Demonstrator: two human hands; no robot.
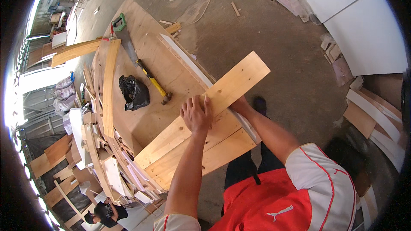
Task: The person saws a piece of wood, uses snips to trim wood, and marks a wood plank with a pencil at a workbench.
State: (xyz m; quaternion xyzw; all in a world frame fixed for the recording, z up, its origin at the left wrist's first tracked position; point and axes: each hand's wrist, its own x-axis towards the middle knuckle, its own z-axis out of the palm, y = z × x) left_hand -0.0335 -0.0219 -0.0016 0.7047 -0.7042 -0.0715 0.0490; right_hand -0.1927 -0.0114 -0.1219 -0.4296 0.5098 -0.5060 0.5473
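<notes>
A long, knotty pale wooden plank (237, 79) lies slantwise over the worktable, its far end sticking out past the table's edge. My left hand (197, 113) presses on its upper face, fingers bent over the wood. From the right, my right hand (242, 105) grips the plank's near edge, its fingers hidden beneath. Alongside are two more planks, a middle one (218, 130) and a nearer one (231, 150). Farther off on the plywood tabletop (171, 72) are a yellow-and-black hammer (153, 81), a black plastic bag (133, 93) and a green-handled handsaw (124, 34).
A narrow board (110, 87) lies along the table's left side, above a heap of offcuts (122, 167). Large white panels (364, 21) lean at the right. A pale cord (205, 0) curls on the concrete floor. Another person (107, 213) is at the lower left.
</notes>
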